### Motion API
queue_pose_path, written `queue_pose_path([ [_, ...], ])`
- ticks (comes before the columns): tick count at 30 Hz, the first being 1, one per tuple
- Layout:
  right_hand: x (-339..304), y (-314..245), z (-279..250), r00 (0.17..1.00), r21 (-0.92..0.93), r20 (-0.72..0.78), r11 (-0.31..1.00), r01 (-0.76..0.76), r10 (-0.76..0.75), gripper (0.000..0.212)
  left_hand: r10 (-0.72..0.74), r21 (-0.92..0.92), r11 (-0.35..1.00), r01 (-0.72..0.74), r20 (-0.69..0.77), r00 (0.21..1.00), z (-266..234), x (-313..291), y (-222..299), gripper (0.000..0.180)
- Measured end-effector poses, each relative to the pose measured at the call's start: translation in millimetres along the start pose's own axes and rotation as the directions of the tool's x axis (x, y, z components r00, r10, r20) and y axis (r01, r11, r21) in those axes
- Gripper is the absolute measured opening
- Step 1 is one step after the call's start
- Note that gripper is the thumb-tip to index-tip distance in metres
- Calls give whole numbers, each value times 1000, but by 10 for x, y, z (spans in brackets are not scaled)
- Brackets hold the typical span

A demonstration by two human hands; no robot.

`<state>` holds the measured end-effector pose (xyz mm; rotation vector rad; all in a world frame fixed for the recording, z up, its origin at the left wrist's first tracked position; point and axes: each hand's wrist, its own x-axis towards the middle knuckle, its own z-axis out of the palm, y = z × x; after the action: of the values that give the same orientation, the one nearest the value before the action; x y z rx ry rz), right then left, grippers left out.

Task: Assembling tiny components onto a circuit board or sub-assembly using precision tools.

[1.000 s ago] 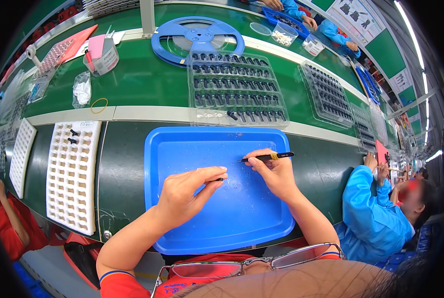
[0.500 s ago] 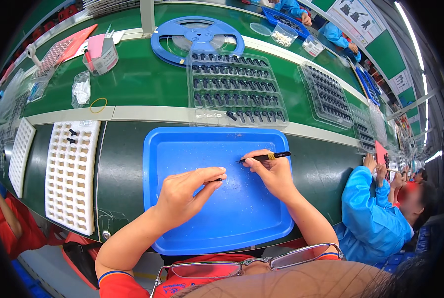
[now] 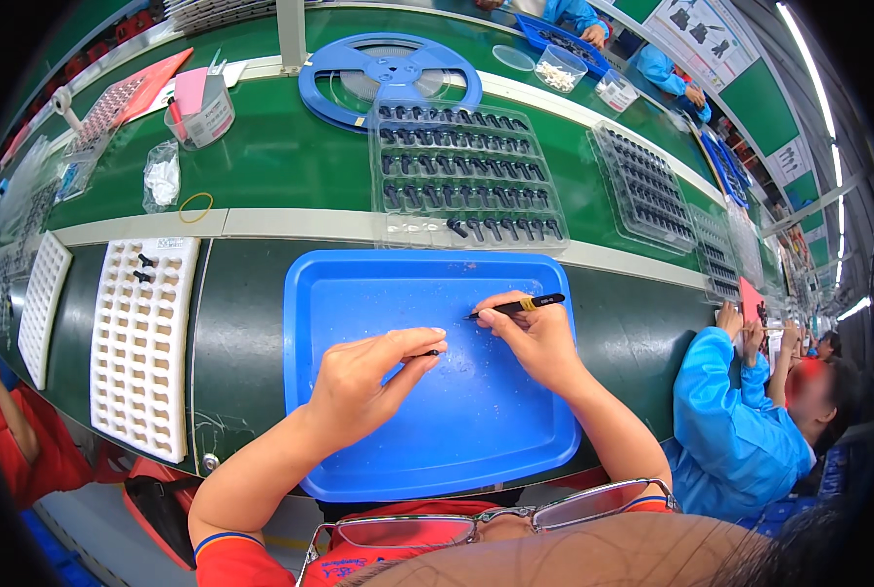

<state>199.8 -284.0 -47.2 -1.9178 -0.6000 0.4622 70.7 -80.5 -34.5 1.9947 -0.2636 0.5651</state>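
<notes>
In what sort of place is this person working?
Most likely a factory assembly line: a long green work surface, a clear tray with rows of small black parts, and a co-worker in blue.

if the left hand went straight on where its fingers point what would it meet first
The right hand, or the tip of the slim black tool it holds, looks first in line over the blue tray. Depth is unclear from this view, so the left hand might pass above or below.
</notes>
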Motion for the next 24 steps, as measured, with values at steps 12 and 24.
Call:
queue_pose_path([
  [12, 23, -320, -22, 981, -294, 77, 935, 196, -181, 13, -129, -156, 979, 133, 38, 991, -44, 40, 49, 31],
  [24, -306, -402, 116, 980, 601, 16, 785, 149, -198, 13, -324, -426, 830, 360, 156, 933, -87, 45, 63, 34],
])
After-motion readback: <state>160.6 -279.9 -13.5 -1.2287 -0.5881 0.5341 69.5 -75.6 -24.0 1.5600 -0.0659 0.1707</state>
